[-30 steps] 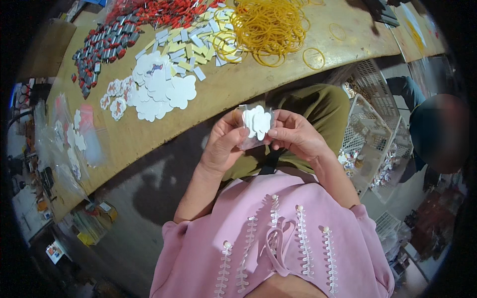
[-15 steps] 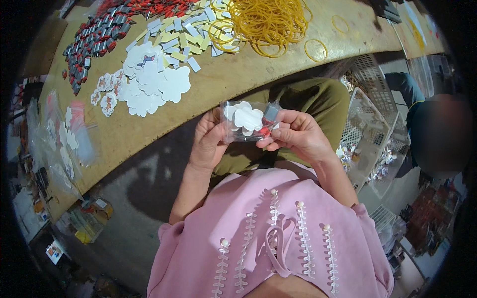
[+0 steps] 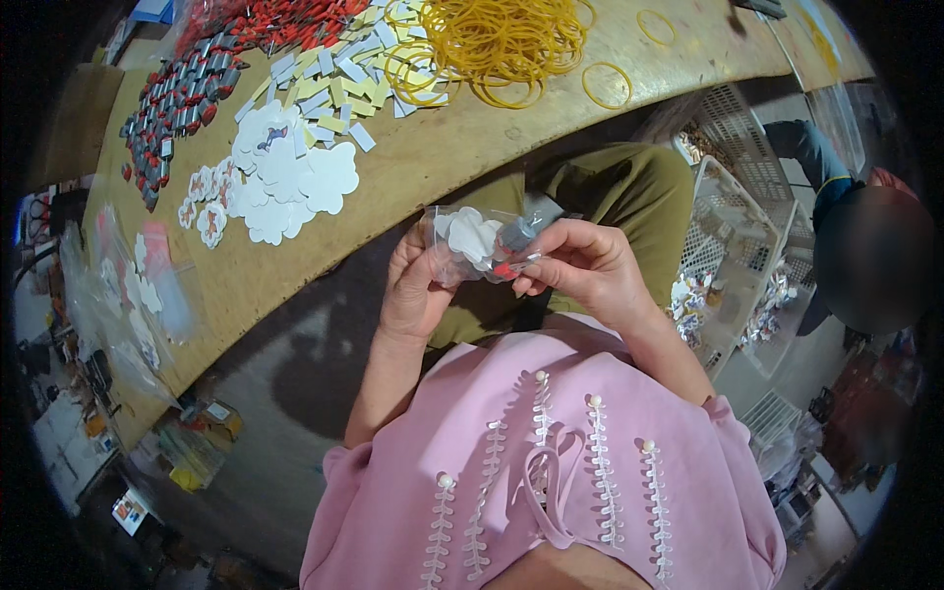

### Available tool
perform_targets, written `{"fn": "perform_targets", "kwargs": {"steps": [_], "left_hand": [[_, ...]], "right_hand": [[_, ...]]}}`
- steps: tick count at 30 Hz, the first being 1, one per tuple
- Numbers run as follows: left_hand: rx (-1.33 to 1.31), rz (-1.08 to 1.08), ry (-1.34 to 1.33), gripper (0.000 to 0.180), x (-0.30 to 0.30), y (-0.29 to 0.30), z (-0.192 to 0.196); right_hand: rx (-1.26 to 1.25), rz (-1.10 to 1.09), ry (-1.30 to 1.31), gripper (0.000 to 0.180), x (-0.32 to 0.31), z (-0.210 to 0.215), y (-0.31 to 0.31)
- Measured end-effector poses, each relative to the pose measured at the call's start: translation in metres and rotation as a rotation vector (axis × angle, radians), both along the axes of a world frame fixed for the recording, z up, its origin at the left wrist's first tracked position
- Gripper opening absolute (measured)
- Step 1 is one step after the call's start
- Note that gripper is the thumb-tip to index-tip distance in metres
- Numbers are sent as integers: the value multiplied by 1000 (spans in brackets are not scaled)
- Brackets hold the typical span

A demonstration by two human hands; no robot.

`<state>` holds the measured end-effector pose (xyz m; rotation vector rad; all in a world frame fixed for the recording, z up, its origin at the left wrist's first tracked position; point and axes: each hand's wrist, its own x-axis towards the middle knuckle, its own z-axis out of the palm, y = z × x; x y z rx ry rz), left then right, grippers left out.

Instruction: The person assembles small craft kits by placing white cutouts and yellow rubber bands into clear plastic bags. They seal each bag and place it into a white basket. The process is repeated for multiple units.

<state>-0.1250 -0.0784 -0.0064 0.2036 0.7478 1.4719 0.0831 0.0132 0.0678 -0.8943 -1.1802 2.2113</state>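
At the left of the frame, clear plastic packets (image 3: 147, 295) lay on the table (image 3: 423, 162); upper left, a heap of grey-and-red pieces (image 3: 182, 103), then loose scalloped cards (image 3: 280, 202). Mid-frame, a small clear bag (image 3: 482, 260) hung between both hands above the lap, white cutouts (image 3: 466, 236) in its left part, one grey-and-red unit (image 3: 525, 228) at its right end. Couldn't tell if that end was closed; if open, the unit could slip out on a tilt or loose pinch. Its corner could also snag the thin film if forced. Left hand (image 3: 408, 290): thumb and fingers closed on the bag's left edge. Right hand (image 3: 590, 265): thumb and forefinger nearly together, pinching the right end beside the unit, other fingers curled underneath. Right of frame, plastic crates (image 3: 710, 175).
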Motion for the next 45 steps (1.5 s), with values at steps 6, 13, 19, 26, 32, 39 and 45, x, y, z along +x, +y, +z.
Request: {"fn": "perform_targets", "kwargs": {"steps": [6, 13, 19, 26, 32, 39, 45], "left_hand": [[-71, 84, 68, 11, 0, 4, 35], [-38, -82, 463, 11, 4, -3, 51], [-1, -129, 418, 10, 8, -5, 43], [-15, -132, 432, 10, -5, -10, 39], [24, -168, 464, 10, -4, -7, 35], [108, -162, 554, 11, -3, -10, 35], [67, -177, 570, 12, -1, -12, 28]], "right_hand": [[790, -94, -471, 17, -14, -2, 18], [1254, -83, -352, 11, -89, 38, 55], [1413, 97, -705, 16, -159, 40, 70], [1363, 212, -685, 18, -161, 46, 70], [1356, 216, -795, 25, -177, 50, 67], [1265, 324, -665, 20, -176, 54, 71], [1225, 227, -599, 19, -196, 65, 103]]}}
